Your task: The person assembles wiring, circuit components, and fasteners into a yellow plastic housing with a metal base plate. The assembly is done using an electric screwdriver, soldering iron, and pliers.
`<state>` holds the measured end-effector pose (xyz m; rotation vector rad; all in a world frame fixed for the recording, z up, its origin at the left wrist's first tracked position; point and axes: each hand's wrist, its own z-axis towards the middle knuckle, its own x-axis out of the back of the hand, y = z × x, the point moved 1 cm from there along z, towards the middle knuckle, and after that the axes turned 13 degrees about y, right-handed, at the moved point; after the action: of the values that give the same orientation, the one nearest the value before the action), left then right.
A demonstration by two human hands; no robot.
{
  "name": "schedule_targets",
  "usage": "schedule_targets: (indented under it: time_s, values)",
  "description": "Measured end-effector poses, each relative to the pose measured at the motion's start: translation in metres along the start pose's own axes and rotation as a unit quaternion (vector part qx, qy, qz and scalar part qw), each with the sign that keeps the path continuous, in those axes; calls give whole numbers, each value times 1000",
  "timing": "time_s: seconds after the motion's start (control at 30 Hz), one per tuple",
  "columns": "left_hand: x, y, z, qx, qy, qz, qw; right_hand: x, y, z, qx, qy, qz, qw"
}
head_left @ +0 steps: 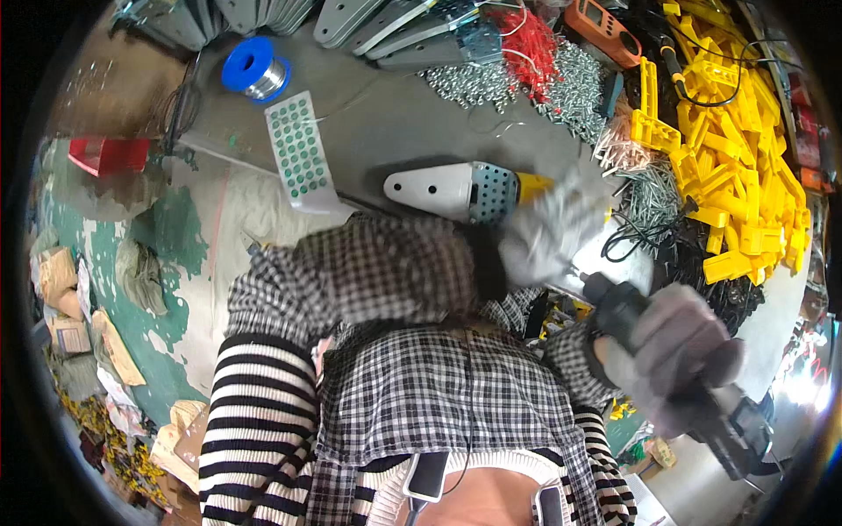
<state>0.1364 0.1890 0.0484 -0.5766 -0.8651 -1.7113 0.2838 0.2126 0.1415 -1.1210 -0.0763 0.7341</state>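
Note:
My right hand (684, 351), in a greyish glove, is wrapped round the handle of a black cordless drill (610, 302). Its bit points up and left, toward the glove of my other hand. My left hand (553, 232), gloved in pale grey, is smeared by motion, so its fingers and anything between them cannot be made out. It lies at the yellow end of a long tapered part (434, 189), which has a white plate with two holes and a grey perforated section. That part rests flat on the grey table.
Yellow plastic parts (737, 175) heap at the right beside loose screws (570, 83), red pieces (526, 48) and long pins (649, 206). A blue solder spool (254, 68), a sheet of green round stickers (301, 145), grey plates (360, 22) and an orange multimeter (603, 33) lie farther back.

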Motion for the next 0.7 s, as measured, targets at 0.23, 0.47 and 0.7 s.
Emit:
schedule_targets:
  time_s: [0.23, 0.47, 0.7]
  values:
    - [-32, 36, -36, 113, -51, -250, 960, -44, 83, 69, -9, -97, -9, 995]
    - [-18, 32, -31, 259, -153, -424, 855, -49, 87, 73, -61, -117, -22, 991]
    - [5, 24, -15, 258, -271, -380, 846, -45, 95, 44, -24, 132, -73, 988]
